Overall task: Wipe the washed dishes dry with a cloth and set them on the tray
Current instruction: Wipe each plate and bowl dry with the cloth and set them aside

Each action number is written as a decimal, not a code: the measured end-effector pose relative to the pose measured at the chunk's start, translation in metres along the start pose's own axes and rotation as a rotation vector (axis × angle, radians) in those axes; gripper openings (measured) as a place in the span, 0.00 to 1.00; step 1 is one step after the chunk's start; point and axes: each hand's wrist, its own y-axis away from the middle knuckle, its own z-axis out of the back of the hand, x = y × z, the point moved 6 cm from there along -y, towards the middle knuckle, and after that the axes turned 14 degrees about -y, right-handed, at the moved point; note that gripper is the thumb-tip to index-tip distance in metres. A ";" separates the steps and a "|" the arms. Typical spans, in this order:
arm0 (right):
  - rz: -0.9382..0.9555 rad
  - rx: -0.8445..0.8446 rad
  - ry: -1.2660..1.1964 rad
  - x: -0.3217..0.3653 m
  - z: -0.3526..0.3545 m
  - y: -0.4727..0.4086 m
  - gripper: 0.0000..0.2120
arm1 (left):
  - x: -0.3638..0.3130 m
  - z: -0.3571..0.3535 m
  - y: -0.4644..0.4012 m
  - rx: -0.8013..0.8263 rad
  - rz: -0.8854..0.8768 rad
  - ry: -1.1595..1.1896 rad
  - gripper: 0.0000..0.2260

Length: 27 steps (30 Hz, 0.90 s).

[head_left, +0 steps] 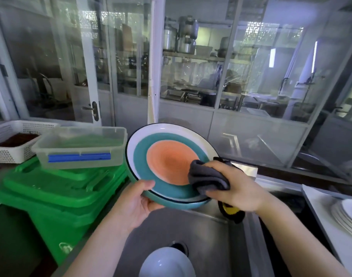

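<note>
Plate [167,156] tilted up so L hand [139,202] pinches near rim; R hand [233,188] grips cloth [207,178], pressing inner face opp. side.

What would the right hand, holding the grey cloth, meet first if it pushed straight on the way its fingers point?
Likely the plate: the right hand presses the grey cloth leftward against its orange centre, so the cloth, then the plate face, lies directly ahead.

No legible text; white emblem on green bin [57,198] unreadable.
</note>
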 end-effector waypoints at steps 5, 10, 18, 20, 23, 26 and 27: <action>-0.039 -0.089 0.259 -0.011 -0.013 -0.009 0.24 | 0.015 -0.002 0.003 0.035 -0.069 -0.166 0.21; -0.251 -0.432 0.356 -0.043 -0.002 -0.017 0.28 | 0.022 -0.008 0.002 0.056 -0.118 -0.280 0.16; -0.073 -0.379 0.207 -0.047 -0.019 -0.005 0.23 | 0.045 -0.004 0.000 0.008 -0.122 -0.252 0.14; -0.091 -0.260 0.234 -0.057 -0.025 -0.001 0.29 | 0.050 -0.003 -0.003 -0.015 -0.113 -0.235 0.15; -0.188 -0.372 0.227 -0.079 -0.015 0.003 0.30 | 0.054 -0.006 -0.003 -0.011 -0.112 -0.269 0.16; -0.310 -0.500 0.171 -0.097 -0.001 -0.003 0.27 | 0.058 -0.016 0.001 0.032 -0.108 -0.341 0.20; -0.327 -0.516 0.147 -0.100 0.001 -0.009 0.26 | 0.061 -0.020 0.002 0.044 -0.098 -0.360 0.21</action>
